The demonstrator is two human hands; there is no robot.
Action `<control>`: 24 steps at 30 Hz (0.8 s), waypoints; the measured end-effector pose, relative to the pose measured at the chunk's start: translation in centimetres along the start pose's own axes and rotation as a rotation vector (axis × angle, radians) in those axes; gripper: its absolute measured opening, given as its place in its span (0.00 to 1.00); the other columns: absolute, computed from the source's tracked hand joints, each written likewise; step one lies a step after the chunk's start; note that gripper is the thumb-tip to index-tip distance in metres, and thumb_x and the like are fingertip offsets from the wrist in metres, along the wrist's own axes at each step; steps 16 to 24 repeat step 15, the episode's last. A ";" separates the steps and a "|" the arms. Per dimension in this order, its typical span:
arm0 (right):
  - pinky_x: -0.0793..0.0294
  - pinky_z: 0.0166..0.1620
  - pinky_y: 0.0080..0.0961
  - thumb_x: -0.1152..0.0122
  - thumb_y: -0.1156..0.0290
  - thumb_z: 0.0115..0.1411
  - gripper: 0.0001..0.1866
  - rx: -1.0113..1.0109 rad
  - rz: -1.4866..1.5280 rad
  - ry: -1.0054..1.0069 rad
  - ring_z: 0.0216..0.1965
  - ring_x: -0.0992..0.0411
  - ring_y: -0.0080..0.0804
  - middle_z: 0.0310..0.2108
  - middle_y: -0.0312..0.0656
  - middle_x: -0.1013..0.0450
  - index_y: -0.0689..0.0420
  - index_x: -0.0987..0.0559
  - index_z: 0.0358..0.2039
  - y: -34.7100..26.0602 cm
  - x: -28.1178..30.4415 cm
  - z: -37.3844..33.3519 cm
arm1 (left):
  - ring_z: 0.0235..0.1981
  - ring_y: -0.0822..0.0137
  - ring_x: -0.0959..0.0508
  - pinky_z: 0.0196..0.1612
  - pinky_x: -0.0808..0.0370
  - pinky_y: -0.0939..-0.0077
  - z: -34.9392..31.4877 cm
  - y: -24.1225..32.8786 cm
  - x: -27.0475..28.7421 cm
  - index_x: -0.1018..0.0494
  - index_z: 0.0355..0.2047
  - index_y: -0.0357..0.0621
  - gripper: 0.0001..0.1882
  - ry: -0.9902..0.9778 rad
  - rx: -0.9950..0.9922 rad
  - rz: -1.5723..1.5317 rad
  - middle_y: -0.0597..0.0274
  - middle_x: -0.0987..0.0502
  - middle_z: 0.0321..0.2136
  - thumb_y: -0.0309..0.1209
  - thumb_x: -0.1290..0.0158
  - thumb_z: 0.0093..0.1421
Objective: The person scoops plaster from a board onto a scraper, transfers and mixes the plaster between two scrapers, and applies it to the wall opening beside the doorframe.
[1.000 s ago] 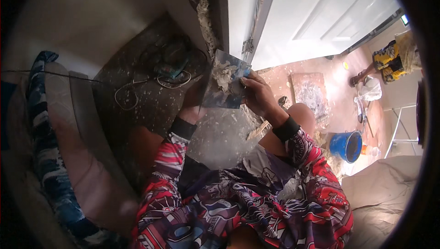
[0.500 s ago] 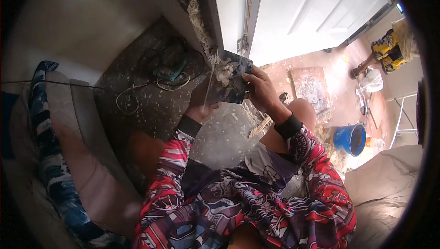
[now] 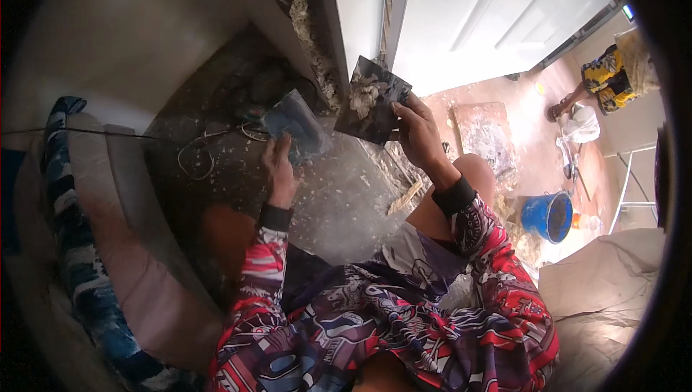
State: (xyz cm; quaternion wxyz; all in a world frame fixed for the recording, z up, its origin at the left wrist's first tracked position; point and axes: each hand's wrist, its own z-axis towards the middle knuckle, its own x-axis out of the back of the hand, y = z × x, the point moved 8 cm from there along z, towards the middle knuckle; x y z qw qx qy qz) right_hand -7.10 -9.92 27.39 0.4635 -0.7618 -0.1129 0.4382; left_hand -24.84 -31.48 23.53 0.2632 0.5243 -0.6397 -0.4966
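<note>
My right hand grips a dark square plate by its right edge, thumb on top. A lump of pale, wet filler paste sits on that plate. In my left hand is a thin blue-grey square plate, tilted and a little blurred, with my fingers at its lower edge. The two plates are apart, side by side. Just beyond the dark plate stand the white door frame and a rough, broken wall edge with paste on it.
A white panelled door stands open ahead. Cables lie on the speckled floor at left. To the right are a paste-smeared board, a blue bucket and a white bag. Another person's leg shows at far right.
My left hand has moved left and away from the dark plate, and the blue-grey plate in it now shows. The dark plate has shifted slightly up and right, tilting.
</note>
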 end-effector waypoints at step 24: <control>0.26 0.46 0.27 0.51 0.68 0.69 0.20 0.232 -0.754 -0.230 0.46 0.25 0.34 0.48 0.46 0.25 0.58 0.31 0.60 -0.5 -3.3 -1.0 | 0.41 0.68 0.23 0.48 0.26 0.71 -4.0 -1.4 -5.4 0.28 0.43 0.38 0.13 -0.312 0.067 -0.256 0.59 0.23 0.41 0.34 0.43 0.63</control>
